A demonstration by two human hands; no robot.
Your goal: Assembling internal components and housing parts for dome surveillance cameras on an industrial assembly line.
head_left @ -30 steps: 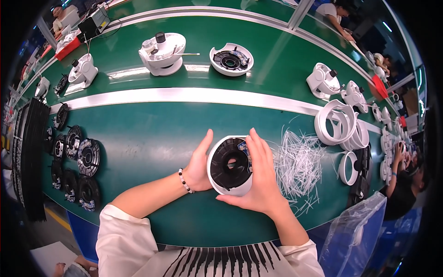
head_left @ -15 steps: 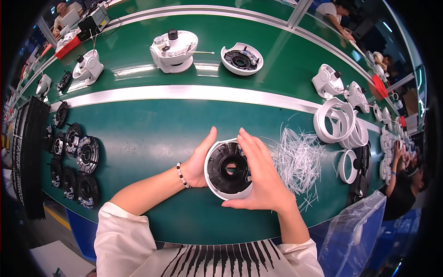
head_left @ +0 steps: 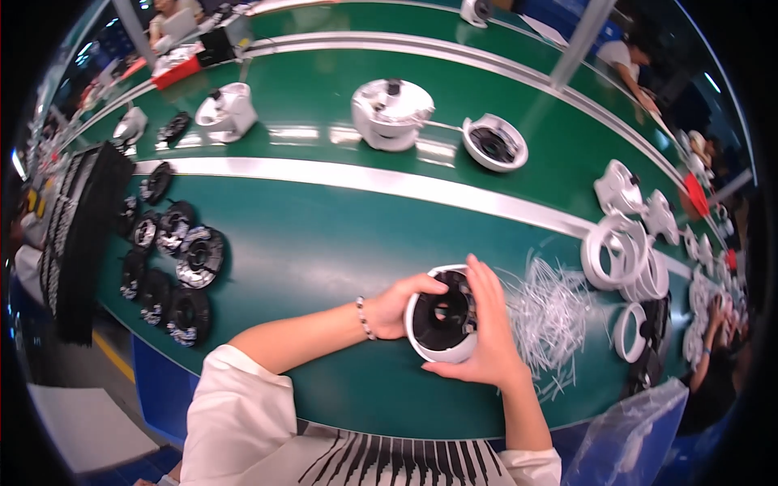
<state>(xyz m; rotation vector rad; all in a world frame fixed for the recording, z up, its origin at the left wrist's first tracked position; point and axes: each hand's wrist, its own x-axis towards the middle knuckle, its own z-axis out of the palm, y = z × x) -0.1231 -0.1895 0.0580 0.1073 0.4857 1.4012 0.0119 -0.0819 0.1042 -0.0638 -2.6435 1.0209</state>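
At the far left we see a black rack (head_left: 77, 235) standing on edge along the table (head_left: 308, 243), and just right of it a cluster of black round parts (head_left: 174, 259) lying flat on the green surface. Further back, beyond the pale strip (head_left: 365, 180), a white housing (head_left: 228, 109) sits on the belt. Near the middle of the front edge our left hand (head_left: 397, 304) curls around the left side of the white shell (head_left: 438, 316), thumb lying on its upper rim, fingers closed against its wall. The shell rests on the table with its dark inside facing up. Our right hand (head_left: 486, 340) cups its right side, fingers held straight and together over the rim, the thumb under the lower edge; both hands grip the same shell between them. Up on the belt stand a white dome (head_left: 391, 113) and an open white cup (head_left: 494, 142) beside it. Just right of our right hand lies a loose heap of white ties (head_left: 555, 312). Further right are stacked white rings (head_left: 624, 259), and a clear bag (head_left: 640, 433) hangs at the lower right.
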